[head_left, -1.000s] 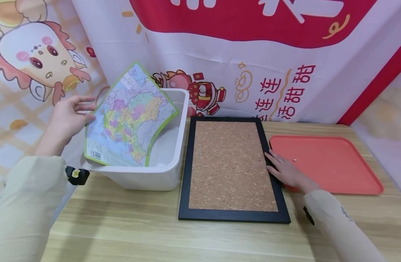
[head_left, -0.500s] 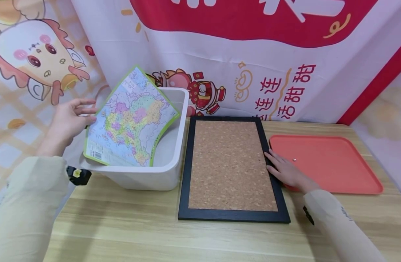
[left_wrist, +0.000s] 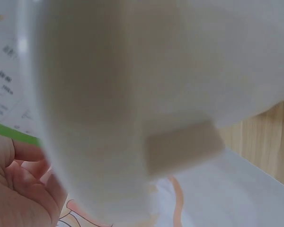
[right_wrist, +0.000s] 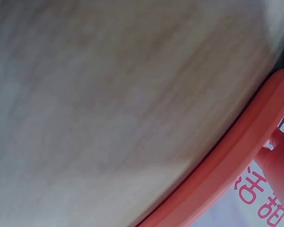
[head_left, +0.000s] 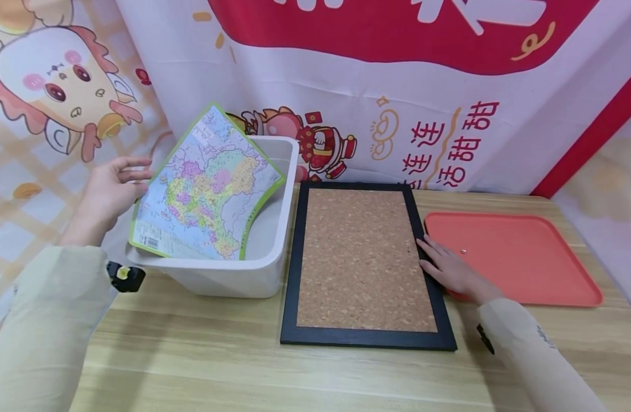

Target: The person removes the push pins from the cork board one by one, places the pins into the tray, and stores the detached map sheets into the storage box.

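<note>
A green-edged map sheet (head_left: 207, 189) leans tilted and bowed in the white plastic bin (head_left: 233, 278), its lower left corner over the near rim. My left hand (head_left: 111, 191) pinches the map's left edge at the fingertips. From the left wrist view, the curled fingers of my left hand (left_wrist: 26, 184) show beside the map's green border (left_wrist: 14, 134), beyond the blurred bin wall. My right hand (head_left: 449, 268) rests with straightened fingers on the right side of a black-framed corkboard (head_left: 367, 260) lying flat.
Right of the corkboard lies a red tray (head_left: 521, 263), with my right wrist close over its near left corner. The wooden table (head_left: 295, 377) runs along the front. A printed curtain (head_left: 346, 74) hangs right behind the bin and board.
The map's right edge has shifted slightly right and down, and its lower left corner a little left. My left hand has lowered slightly; my right hand has stayed on the frame.
</note>
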The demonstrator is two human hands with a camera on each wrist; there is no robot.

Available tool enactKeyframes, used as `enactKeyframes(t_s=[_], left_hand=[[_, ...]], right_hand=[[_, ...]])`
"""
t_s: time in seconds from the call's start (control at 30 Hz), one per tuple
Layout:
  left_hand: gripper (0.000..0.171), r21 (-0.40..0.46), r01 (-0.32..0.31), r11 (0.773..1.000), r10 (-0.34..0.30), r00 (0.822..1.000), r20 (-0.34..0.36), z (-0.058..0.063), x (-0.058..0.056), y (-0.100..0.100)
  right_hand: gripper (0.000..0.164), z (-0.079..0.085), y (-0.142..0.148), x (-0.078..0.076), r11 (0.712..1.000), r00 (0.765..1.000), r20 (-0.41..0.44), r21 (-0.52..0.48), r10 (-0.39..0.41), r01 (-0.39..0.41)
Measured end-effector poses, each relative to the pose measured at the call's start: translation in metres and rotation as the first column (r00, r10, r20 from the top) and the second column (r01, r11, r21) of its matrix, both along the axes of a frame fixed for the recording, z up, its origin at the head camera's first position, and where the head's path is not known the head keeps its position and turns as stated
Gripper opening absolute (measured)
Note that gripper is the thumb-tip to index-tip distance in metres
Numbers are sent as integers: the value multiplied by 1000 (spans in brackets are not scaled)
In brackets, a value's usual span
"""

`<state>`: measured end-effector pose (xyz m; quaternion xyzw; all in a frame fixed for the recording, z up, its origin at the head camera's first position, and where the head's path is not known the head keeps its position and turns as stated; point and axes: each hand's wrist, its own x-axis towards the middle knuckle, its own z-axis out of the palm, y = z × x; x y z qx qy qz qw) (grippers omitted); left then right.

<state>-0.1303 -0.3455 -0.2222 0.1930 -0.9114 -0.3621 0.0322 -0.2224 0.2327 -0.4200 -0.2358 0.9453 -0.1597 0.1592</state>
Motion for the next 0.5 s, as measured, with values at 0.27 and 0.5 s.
enactKeyframes(t_s=[0.27,0.5], left_hand=[[54,13,9,1000,-8,1000,-25,-4,-1,-1],[56,32,12,999,-12,1000,-5,-6,-1,-2]], right_hand=[[65,0,0,0,1000,1000,-4,0,4,-4],[66,0,0,0,1000,1000,2,6,-3,3]])
